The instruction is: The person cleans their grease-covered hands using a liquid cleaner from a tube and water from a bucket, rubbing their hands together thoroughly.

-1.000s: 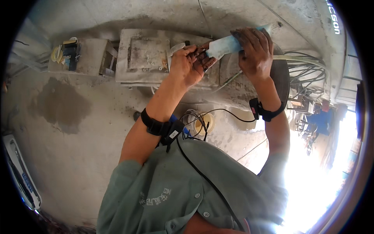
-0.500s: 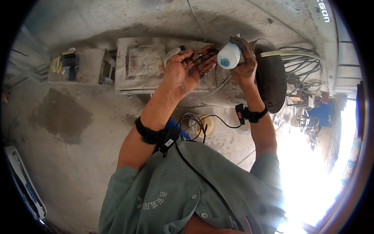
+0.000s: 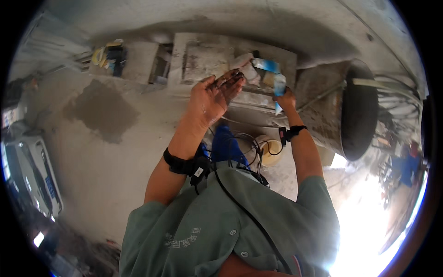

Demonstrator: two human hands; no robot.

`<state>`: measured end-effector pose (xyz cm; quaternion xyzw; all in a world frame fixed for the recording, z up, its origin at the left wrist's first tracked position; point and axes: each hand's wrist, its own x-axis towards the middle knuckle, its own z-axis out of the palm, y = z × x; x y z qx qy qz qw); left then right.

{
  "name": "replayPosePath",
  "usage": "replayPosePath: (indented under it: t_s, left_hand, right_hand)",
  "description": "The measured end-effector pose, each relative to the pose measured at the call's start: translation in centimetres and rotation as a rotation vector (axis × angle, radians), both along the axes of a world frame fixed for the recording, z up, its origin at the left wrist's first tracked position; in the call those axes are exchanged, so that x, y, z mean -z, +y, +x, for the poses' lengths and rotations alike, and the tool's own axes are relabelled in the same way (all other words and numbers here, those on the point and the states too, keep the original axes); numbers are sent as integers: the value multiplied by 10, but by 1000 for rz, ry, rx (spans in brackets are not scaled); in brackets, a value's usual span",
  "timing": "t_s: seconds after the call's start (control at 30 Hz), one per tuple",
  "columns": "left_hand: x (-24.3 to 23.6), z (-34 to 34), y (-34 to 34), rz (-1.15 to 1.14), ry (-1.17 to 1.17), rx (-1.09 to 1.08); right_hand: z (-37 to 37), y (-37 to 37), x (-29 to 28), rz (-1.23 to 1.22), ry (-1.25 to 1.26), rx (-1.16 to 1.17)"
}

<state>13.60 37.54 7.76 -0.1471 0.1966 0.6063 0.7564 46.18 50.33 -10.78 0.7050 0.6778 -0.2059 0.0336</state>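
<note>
Blue-and-white tube (image 3: pixel 279 82), upper right of centre, juts above and below the right hand (image 3: pixel 288 99), its fingers closed around it; the left hand (image 3: pixel 211 99), upper centre, opens out, gripping nothing.

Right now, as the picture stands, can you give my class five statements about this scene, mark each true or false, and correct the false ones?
1. The person's right hand holds a soft-looking blue-and-white tube. True.
2. The left hand is clenched in a fist. False: it is open, palm showing, with dark smears.
3. A dark, irregular patch marks the grey floor. True.
4. The person wears just one black fabric strap. False: a second strap is worn on the right.
5. The person wears a grey-green, buttoned fabric shirt. True.
</note>
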Motion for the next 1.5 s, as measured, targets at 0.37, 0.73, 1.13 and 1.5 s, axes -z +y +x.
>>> replayPosePath:
  t_s: [0.37, 0.73, 1.13, 1.5]
  left_hand:
    - [47, 36, 38, 93, 913, -6]
    - [-1, 43, 24, 353, 1563, -359]
    - [-67, 25, -74, 681, 55, -178]
    - [-69, 95, -163, 811, 818, 212]
  right_hand:
    - [-115, 1, -61, -639, 1735, 181]
    - [-212, -54, -121, -809, 2042, 341]
    - [-217, -169, -256, -518, 2116, 244]
    - [-140, -267, -283, 16, 2085, 289]
